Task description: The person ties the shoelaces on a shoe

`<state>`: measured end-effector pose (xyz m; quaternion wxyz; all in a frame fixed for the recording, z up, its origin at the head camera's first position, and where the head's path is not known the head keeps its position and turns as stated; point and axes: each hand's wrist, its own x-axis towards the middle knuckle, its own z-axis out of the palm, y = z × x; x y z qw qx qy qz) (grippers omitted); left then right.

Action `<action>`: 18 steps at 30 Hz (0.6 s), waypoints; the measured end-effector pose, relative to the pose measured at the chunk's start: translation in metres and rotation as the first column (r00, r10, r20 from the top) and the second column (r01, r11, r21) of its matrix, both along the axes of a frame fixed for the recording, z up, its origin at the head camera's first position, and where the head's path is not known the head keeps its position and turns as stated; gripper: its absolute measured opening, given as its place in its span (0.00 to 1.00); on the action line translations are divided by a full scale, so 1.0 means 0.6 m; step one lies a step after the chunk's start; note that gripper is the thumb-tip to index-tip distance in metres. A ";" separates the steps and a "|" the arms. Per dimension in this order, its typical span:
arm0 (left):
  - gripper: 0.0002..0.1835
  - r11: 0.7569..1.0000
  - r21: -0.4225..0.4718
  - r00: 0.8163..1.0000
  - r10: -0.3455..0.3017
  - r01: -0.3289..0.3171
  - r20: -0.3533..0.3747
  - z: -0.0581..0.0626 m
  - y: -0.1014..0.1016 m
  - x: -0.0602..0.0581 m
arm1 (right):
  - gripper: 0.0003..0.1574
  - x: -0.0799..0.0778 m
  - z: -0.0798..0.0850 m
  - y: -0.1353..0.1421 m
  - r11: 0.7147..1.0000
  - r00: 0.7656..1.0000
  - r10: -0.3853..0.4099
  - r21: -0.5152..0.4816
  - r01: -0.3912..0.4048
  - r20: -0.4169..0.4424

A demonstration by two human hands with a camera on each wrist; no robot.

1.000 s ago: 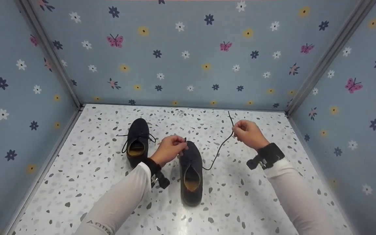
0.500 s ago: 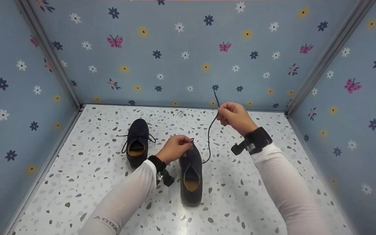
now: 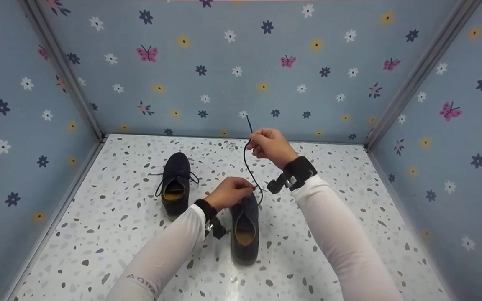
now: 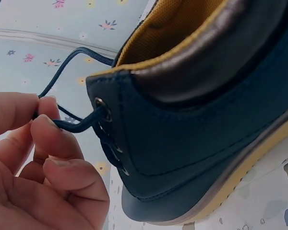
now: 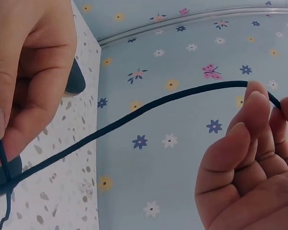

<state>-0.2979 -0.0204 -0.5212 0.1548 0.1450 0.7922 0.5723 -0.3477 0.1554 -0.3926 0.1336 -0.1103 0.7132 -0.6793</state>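
A dark navy lace-up shoe (image 3: pixel 245 253) stands on the floor with its toe pointing away from me. Its tan lining shows in the left wrist view, where lace (image 4: pixel 74 127) comes out of the top eyelet. My left hand (image 3: pixel 229 193), over the front of the shoe, pinches one lace end between thumb and fingers. Raised farther forward, my right hand (image 3: pixel 273 146) pinches the other lace (image 5: pixel 134 115) near its tip, and a short tail sticks up past the fingers. In the right wrist view this lace crosses the left-hand lace just below the left fingertips.
A matching shoe (image 3: pixel 177 184) with its lace tied in a bow stands to the left. The speckled white floor (image 3: pixel 308 259) meets flowered blue panels (image 3: pixel 232 83) at the back and both sides. Black camera straps (image 3: pixel 301 171) circle both wrists.
My right hand has swung left and forward with its lace, from well right of the shoe to above its toe side. My left hand has shifted slightly right, still pinching its lace end.
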 end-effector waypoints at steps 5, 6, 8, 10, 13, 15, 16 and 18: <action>0.12 0.999 -0.031 0.999 -0.023 0.022 -0.032 -0.002 -0.001 -0.001 | 0.10 -0.005 -0.001 -0.023 0.999 1.000 0.004 -0.035 -0.004 0.011; 0.12 0.999 -0.036 0.999 -0.028 0.027 -0.039 -0.003 -0.001 -0.001 | 0.10 -0.006 -0.001 -0.027 0.999 1.000 0.004 -0.043 -0.004 0.009; 0.12 0.998 -0.047 0.998 -0.043 0.040 -0.053 -0.003 -0.001 -0.001 | 0.11 -0.009 0.001 -0.033 0.998 1.000 0.006 -0.058 -0.006 0.006; 0.11 0.997 -0.052 0.995 -0.062 0.058 -0.072 -0.004 0.000 -0.001 | 0.11 -0.011 0.004 -0.039 0.997 1.000 0.002 -0.079 -0.002 0.009; 0.10 0.994 -0.061 0.990 -0.096 0.090 -0.100 -0.004 0.001 -0.001 | 0.12 -0.016 0.009 -0.046 0.994 1.000 -0.014 -0.105 0.016 0.013; 0.11 0.992 -0.070 0.987 -0.115 0.107 -0.116 -0.005 0.001 -0.001 | 0.12 -0.020 0.011 -0.049 0.994 0.999 -0.031 -0.108 0.033 0.015; 0.12 0.991 -0.073 0.985 -0.123 0.115 -0.120 -0.005 0.001 -0.001 | 0.12 -0.022 0.011 -0.049 0.994 0.999 -0.039 -0.102 0.041 0.014; 0.14 0.989 -0.080 0.983 -0.137 0.128 -0.124 -0.005 0.001 -0.001 | 0.11 -0.027 0.008 -0.047 0.996 0.998 -0.054 -0.075 0.056 0.021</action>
